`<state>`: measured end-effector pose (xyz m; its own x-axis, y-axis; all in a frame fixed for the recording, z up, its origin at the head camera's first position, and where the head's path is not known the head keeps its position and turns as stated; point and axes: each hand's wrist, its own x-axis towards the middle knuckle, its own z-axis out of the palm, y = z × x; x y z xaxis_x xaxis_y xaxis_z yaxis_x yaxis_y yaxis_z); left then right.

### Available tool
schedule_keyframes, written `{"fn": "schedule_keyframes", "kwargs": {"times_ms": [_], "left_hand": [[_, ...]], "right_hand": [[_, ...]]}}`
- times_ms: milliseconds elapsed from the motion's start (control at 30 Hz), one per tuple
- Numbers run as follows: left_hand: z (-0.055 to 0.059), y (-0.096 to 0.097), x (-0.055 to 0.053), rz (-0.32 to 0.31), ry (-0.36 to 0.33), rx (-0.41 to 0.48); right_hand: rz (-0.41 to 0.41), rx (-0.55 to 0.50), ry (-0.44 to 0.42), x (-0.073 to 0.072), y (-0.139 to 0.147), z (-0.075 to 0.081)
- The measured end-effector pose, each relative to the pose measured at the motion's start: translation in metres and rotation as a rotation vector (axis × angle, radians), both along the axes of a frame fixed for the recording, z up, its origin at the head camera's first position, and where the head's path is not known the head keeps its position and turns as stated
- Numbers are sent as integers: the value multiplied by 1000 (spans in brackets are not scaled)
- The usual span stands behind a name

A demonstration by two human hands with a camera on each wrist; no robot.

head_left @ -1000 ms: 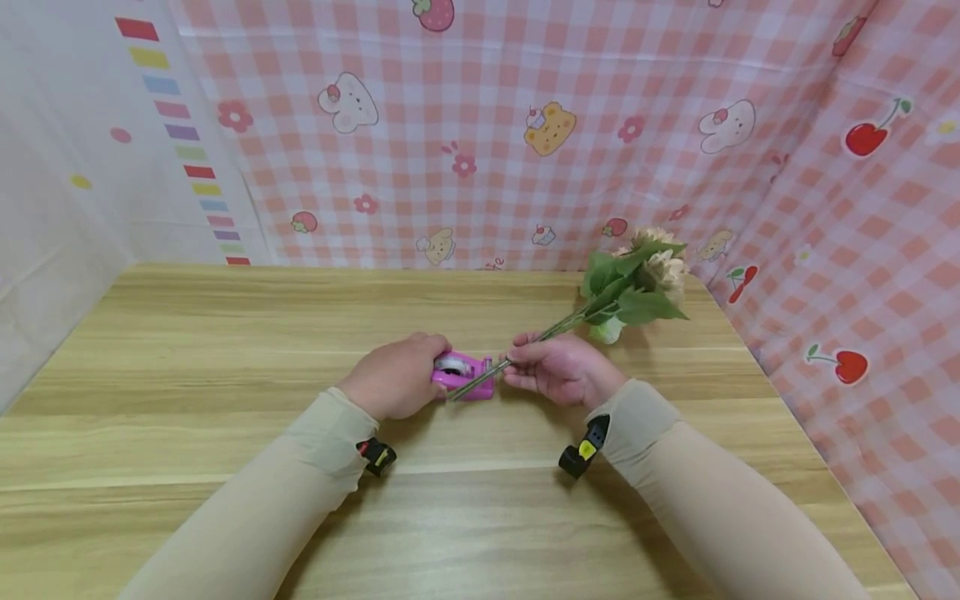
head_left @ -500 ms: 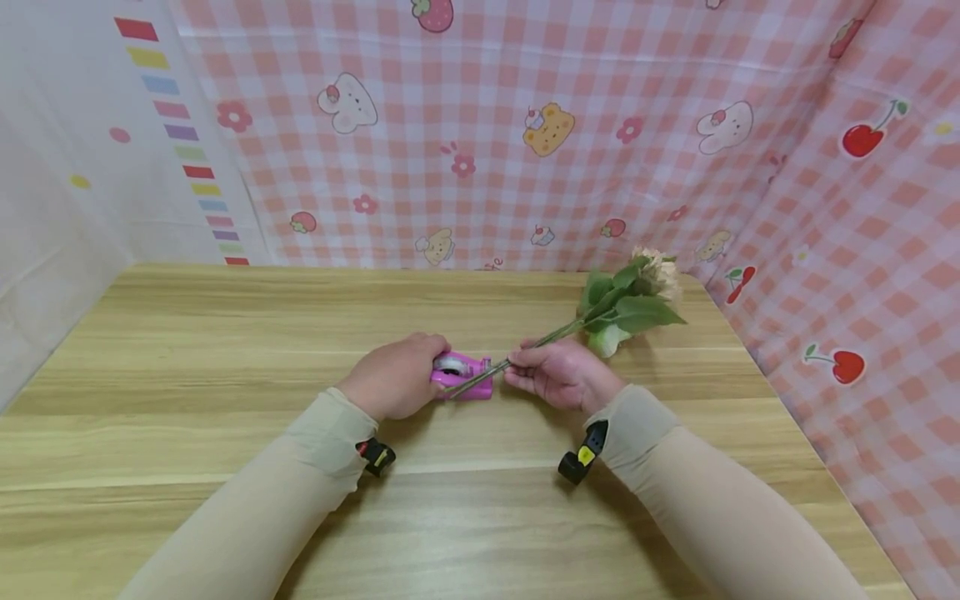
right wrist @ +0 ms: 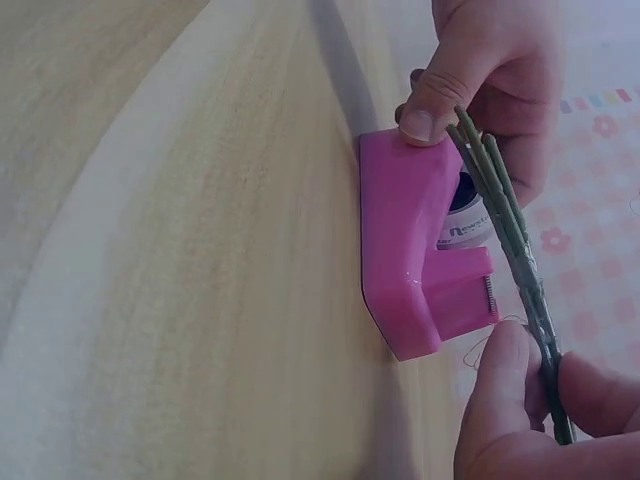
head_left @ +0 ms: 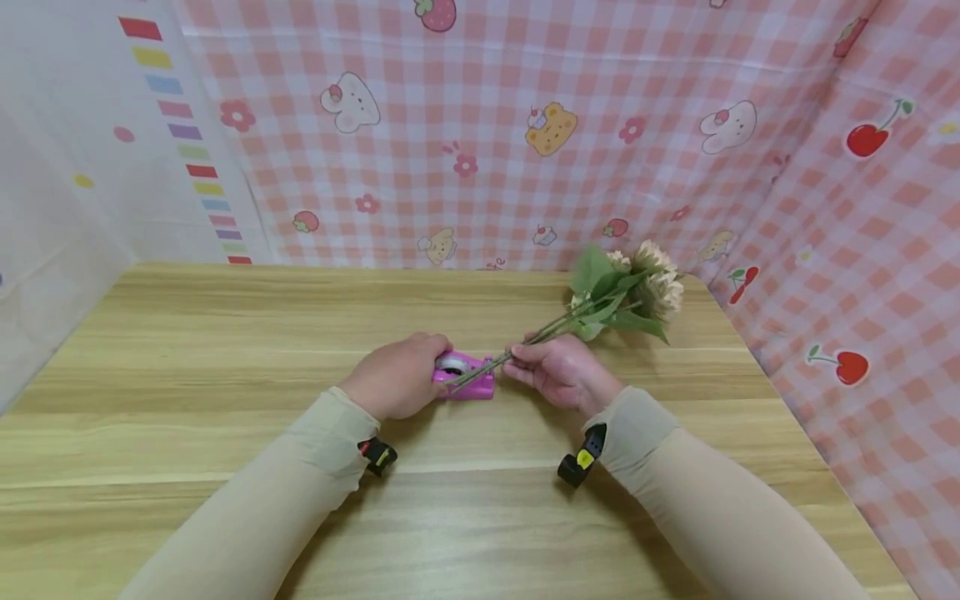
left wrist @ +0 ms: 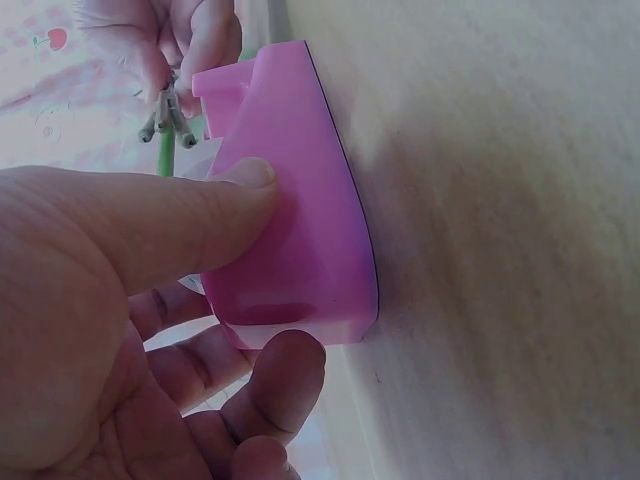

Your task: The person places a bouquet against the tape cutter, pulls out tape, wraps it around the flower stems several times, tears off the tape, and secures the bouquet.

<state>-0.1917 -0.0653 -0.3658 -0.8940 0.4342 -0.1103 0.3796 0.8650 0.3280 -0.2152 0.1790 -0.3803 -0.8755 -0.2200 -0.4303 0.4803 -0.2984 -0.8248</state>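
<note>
My left hand (head_left: 397, 375) grips the back end of a pink tape dispenser (left wrist: 305, 200) standing on the table, thumb on one side and fingers behind. Its tape roll (right wrist: 466, 222) and toothed cutter (right wrist: 490, 298) show in the right wrist view. My right hand (head_left: 561, 368) pinches a bunch of artificial flowers (head_left: 660, 287) by its green stems (right wrist: 525, 270) between thumb and fingers. A shiny clear film lies round the stems near the fingertips. The bunch slants over the dispenser, bare stem ends toward my left hand, pale blooms and leaves at the back right.
Both hands work over a wood-grain table (head_left: 225, 350). Behind it hangs a pink checked cloth (head_left: 420, 108), with another checked cloth (head_left: 900, 275) along the right side and a white cloth (head_left: 60, 208) on the left.
The flower bunch has turned about its stems in my right hand, so leaves and blooms face differently. Its stem ends have risen slightly. My left hand and the tape dispenser stay in place.
</note>
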Motion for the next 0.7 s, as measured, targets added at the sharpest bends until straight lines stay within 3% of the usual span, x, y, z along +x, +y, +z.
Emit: {"fn": "schedule_keyframes", "kwargs": {"times_ms": [233,500,700], "left_hand": [[1,0,0,1,4,-3],[0,0,1,-7,19,6],[0,0,1,-7,16,2]], "right_hand": [[1,19,2,-1,0,-1],[37,40,-94,-4,1,0],[42,24,-106,-4,0,0]]}}
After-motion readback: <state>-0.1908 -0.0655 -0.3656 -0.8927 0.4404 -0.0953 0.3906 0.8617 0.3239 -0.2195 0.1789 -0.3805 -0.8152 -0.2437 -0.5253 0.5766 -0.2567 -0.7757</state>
